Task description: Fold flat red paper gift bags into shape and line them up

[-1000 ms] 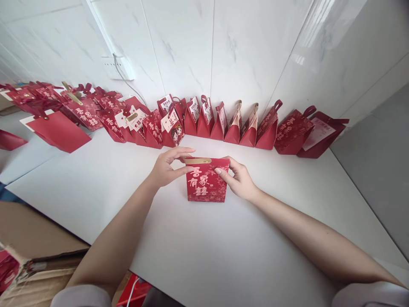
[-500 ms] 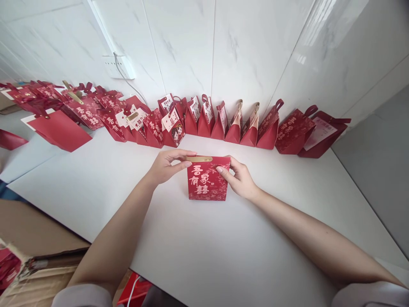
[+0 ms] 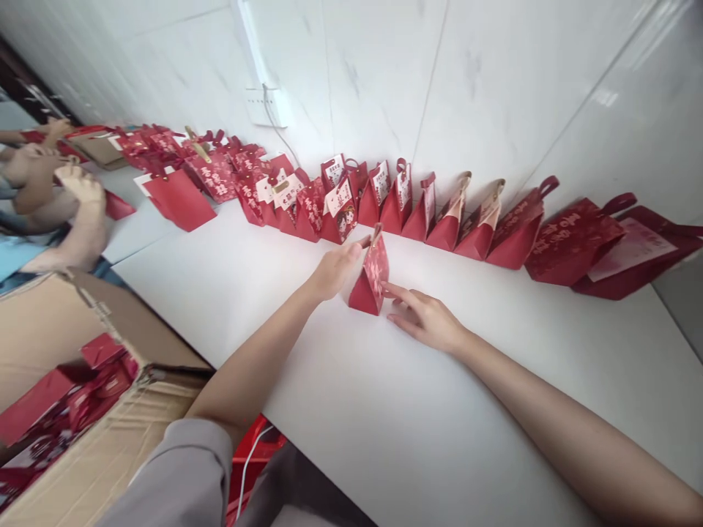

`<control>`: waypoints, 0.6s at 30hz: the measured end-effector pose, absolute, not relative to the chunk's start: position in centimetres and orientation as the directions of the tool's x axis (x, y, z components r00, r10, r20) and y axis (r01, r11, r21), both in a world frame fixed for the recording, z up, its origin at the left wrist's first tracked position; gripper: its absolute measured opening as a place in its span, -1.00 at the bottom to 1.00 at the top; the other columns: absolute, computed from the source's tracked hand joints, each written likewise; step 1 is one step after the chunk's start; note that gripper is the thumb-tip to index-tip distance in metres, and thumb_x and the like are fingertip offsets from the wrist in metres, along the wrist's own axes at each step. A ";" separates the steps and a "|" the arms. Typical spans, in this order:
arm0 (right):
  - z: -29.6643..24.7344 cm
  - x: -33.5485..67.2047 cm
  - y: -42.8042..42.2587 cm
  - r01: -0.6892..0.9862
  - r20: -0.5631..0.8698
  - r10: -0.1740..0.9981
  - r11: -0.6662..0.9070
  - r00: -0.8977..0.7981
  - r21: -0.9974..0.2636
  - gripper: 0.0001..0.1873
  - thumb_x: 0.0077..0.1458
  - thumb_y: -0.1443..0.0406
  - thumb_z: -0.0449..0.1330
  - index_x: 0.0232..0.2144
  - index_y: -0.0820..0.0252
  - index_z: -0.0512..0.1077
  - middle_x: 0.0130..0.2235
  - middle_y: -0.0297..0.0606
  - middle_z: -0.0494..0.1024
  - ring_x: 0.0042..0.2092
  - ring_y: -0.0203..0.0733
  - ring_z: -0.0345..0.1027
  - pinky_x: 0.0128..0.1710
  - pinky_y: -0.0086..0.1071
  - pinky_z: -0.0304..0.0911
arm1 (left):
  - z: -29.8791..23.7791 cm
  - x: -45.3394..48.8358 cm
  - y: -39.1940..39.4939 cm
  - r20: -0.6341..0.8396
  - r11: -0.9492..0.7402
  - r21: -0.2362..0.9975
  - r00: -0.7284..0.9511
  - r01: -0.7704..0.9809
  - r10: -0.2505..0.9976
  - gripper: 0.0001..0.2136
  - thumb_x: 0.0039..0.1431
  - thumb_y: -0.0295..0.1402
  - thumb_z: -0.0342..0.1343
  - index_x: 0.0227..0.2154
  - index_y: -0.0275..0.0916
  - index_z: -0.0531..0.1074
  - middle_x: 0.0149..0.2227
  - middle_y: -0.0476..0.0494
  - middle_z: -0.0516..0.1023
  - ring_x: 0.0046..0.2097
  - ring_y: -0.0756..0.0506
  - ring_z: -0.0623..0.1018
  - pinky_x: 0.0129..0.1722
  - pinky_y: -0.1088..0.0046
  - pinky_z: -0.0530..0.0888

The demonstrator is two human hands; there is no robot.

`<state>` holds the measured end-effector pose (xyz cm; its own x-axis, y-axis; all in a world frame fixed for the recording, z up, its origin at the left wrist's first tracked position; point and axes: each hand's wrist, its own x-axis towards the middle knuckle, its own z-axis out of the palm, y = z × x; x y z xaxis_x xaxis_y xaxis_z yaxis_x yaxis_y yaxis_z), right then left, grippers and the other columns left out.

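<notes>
**One red gift bag, two hands**

One red gift bag (image 3: 373,278) stands upright on the white table (image 3: 384,424), near a row of bags (image 3: 516,230) along the wall (well over a dozen, too crowded to count exactly). The left hand (image 3: 336,268) grips its top edge. The right hand (image 3: 425,320) lies released, one fingertip touching the bag's side. One cardboard box (image 3: 82,439) sits at the left.

Bright, even light is cast; glare is seen on glossy white wall tiles (image 3: 604,95) at two o'clock; edges are stretched
</notes>
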<state>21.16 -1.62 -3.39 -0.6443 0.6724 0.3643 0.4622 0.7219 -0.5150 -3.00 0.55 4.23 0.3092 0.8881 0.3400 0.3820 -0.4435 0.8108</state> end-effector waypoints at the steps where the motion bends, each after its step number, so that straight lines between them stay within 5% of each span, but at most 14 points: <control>1: -3.4 20.9 -1.9 0.407 0.370 0.636 0.743 -0.677 -0.532 -0.38 0.29 0.24 0.09 0.33 -0.05 0.02 0.10 -0.19 0.47 0.03 -0.03 0.43 0.02 -0.12 0.38 | 4.8 -2.9 0.0 0.315 -0.461 0.806 0.392 0.370 0.864 -0.40 0.27 0.09 -0.12 0.23 -0.14 0.31 0.22 -0.17 0.40 0.24 -0.25 0.38 0.21 0.21 0.34; 4: -3.6 20.4 -2.5 0.334 0.382 0.557 0.792 -0.737 -0.511 -0.41 0.28 0.25 0.12 0.30 -0.01 0.08 0.13 -0.17 0.45 0.12 0.00 0.36 0.11 -0.06 0.31 | 5.7 -2.4 -1.3 0.196 -0.431 0.746 0.451 0.507 0.871 -0.33 0.05 0.02 0.21 0.22 -0.07 0.30 0.11 -0.11 0.51 0.09 -0.24 0.51 0.07 0.28 0.44; 7: -4.0 20.2 -2.7 0.348 0.370 0.533 0.817 -0.761 -0.460 -0.50 0.28 0.25 0.13 0.24 0.03 0.19 0.10 -0.15 0.47 0.13 0.04 0.34 0.13 0.01 0.28 | 4.5 -2.4 -1.2 0.046 -0.284 0.678 0.346 0.678 0.937 -0.43 -0.01 -0.04 0.25 0.07 -0.14 0.41 -0.05 -0.10 0.59 -0.05 -0.22 0.58 -0.07 0.31 0.50; 10: -4.3 20.4 -2.6 0.333 0.370 0.503 0.836 -0.781 -0.435 -0.66 0.30 0.27 0.11 0.11 0.03 0.33 0.09 -0.18 0.48 0.12 0.03 0.36 0.11 -0.01 0.30 | 2.6 -3.2 -0.4 -0.055 -0.187 0.653 0.293 0.734 0.954 -0.32 -0.14 -0.03 0.32 0.07 -0.22 0.39 -0.04 -0.15 0.59 -0.02 -0.27 0.56 -0.07 0.30 0.50; 14: -4.3 20.9 -2.7 0.330 0.358 0.480 0.852 -0.801 -0.406 -0.75 0.32 0.27 0.08 0.01 0.05 0.39 0.09 -0.19 0.48 0.11 0.00 0.36 0.09 -0.04 0.32 | 2.9 -4.4 -1.5 -0.030 -0.175 0.619 0.247 0.765 0.969 -0.25 -0.09 -0.06 0.29 0.15 -0.30 0.25 0.02 -0.27 0.54 -0.01 -0.28 0.55 -0.05 0.26 0.49; 18: -4.3 21.2 -3.0 0.340 0.346 0.464 0.867 -0.815 -0.364 -0.75 0.34 0.26 0.05 0.02 0.06 0.40 0.09 -0.19 0.48 0.11 -0.02 0.36 0.09 -0.05 0.33 | 8.2 -5.9 -7.1 0.049 -0.148 0.557 0.146 0.817 0.988 -0.48 0.03 -0.11 0.21 0.02 -0.23 0.30 -0.09 -0.21 0.57 -0.14 -0.22 0.58 -0.15 0.25 0.51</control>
<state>21.20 -2.95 -4.28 -0.8152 0.4644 0.3462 0.3398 0.8674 -0.3636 -5.95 -7.09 8.18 0.1460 0.9881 0.0486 0.8170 -0.1481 0.5573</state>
